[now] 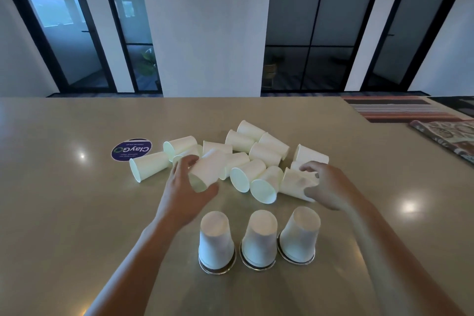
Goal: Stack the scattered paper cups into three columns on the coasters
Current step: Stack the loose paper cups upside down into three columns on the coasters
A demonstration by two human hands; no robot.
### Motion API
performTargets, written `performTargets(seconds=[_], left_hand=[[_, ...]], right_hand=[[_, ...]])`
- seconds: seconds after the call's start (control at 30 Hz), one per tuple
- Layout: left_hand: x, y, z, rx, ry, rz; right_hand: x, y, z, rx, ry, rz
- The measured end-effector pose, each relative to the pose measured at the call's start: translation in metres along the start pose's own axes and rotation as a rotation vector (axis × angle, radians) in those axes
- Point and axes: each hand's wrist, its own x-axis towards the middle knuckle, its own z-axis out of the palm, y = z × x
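both bare forearms reach forward over the table. the left hand [188, 188] curls fingers and thumb closed in a grasp; the right hand [327, 187] likewise.

Matt white paper cups [252, 159] lie on a smooth, glossy beige table [64, 213]; the coasters [217, 268] have shiny metal-looking rims.

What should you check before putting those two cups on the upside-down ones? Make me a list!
1. Left hand holds its cup: ok.
2. Right hand holds its cup: ok, though the cup looks squashed.
3. Three base cups stand upside down on the coasters: ok.
4. Base cups apart, with room between them: ok.
5. Held cups turned mouth down to match: not ok, both lie sideways.
6. More cups left in the pile: ok.
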Motion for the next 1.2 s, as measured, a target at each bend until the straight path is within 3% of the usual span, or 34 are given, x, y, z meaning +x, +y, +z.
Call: performTargets(seconds=[0.37,0.53,0.77,1.2], left_hand=[[0.008,0.044,-0.006,-0.211,-0.026,-0.026],[0.008,0.062,-0.003,-0.344,-0.047,-0.044],[0.009,0.088,-0.010,-0.614,-0.150,-0.040],[-0.006,0.122,-0.002,-0.799,-0.228,0.036]], right_hand=[[-0.004,0.021,0.024,-0.026,0.019,0.059],[-0.023,0.025,-0.011,0.020,0.043,0.026],[-0.039,-0.013,-0.099,0.245,0.137,-0.295],[-0.040,-0.065,-0.099,0.444,0.025,-0.600]])
